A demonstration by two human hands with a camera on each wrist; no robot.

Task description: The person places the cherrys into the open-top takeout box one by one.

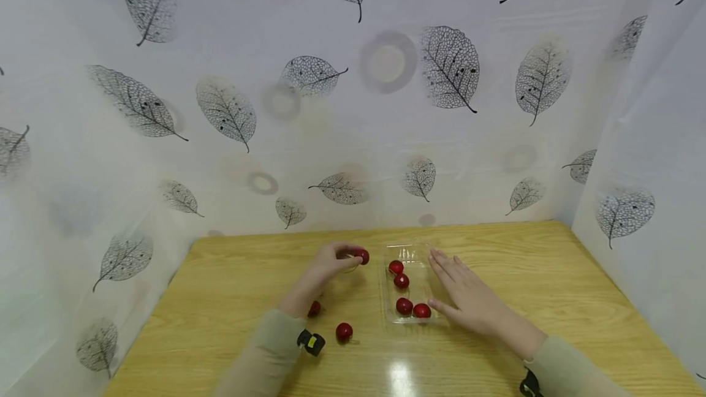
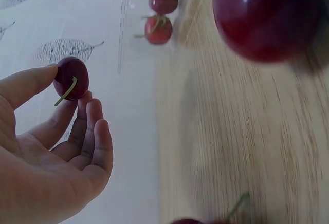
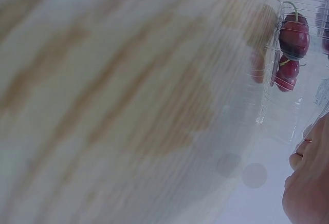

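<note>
My left hand (image 1: 330,263) pinches a dark red cherry (image 1: 362,256) between thumb and fingertips, just left of a clear plastic box (image 1: 421,283). In the left wrist view the held cherry (image 2: 67,75) shows a short green stem, and the other fingers curve loosely below it. Several cherries lie inside the box, a pair (image 1: 401,281) toward the back and a pair (image 1: 404,306) at the front. Along the box's right side rests my right hand (image 1: 469,299), fingers straight and thumb spread toward the front corner.
Two loose cherries lie on the wooden table (image 1: 231,299) left of the box: one (image 1: 344,332) near the left wrist, another (image 1: 314,309) partly hidden by the left forearm. A white leaf-patterned sheet (image 1: 375,127) hangs behind the table and at both sides.
</note>
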